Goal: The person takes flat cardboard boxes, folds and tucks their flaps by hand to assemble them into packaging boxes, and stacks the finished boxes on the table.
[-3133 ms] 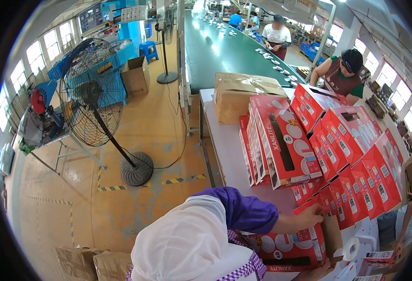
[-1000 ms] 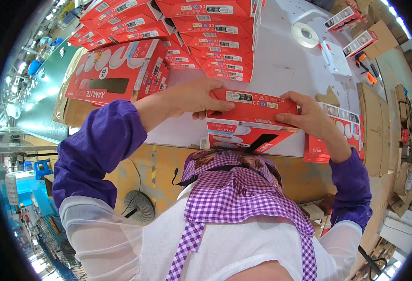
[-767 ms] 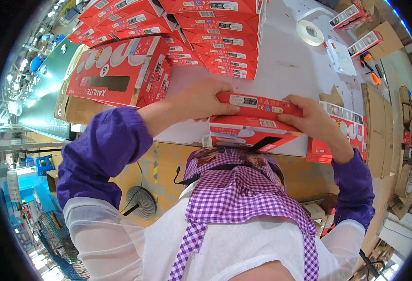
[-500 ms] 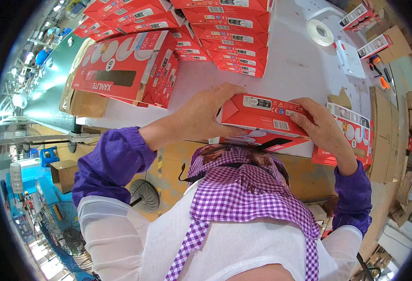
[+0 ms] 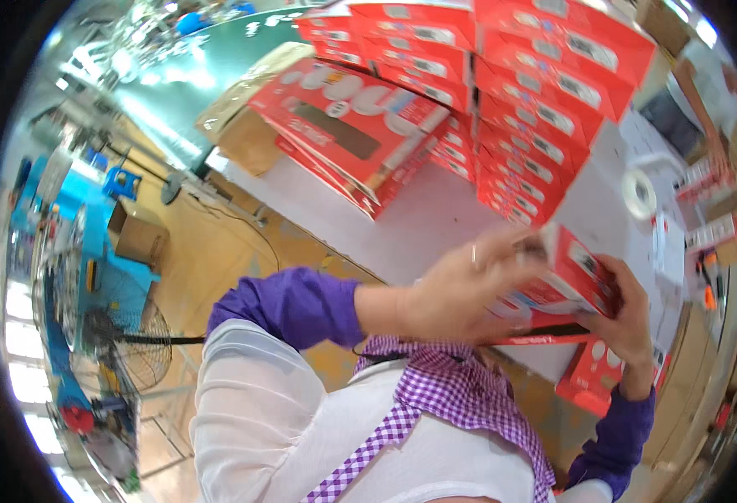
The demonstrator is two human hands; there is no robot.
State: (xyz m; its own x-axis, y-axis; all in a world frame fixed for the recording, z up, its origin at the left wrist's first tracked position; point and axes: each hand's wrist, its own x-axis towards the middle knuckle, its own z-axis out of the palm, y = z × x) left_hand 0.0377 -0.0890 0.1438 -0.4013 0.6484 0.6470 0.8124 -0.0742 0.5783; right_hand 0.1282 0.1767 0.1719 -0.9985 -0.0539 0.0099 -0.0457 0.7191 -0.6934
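Observation:
A red cardboard box with pictures of light bulbs is held tilted at the table's near edge. My right hand grips its right end, thumb on the near side and fingers behind. At its left end, my left hand lies over the near side and upper corner. Motion smears those fingers, and that hand hides part of the box. Another red box lies beyond my right wrist, partly covered by it. Ahead stands a tall stack of similar red boxes.
More red bulb boxes lie in a pile at the left, beside a brown carton. A tape roll and a white stack are at the right. Another person's hand is near a red box at the far right.
My view has swung, so the table and stacks appear turned and shifted right. The held box has tilted, and my left hand has come over its near side. My right hand still grips its end.

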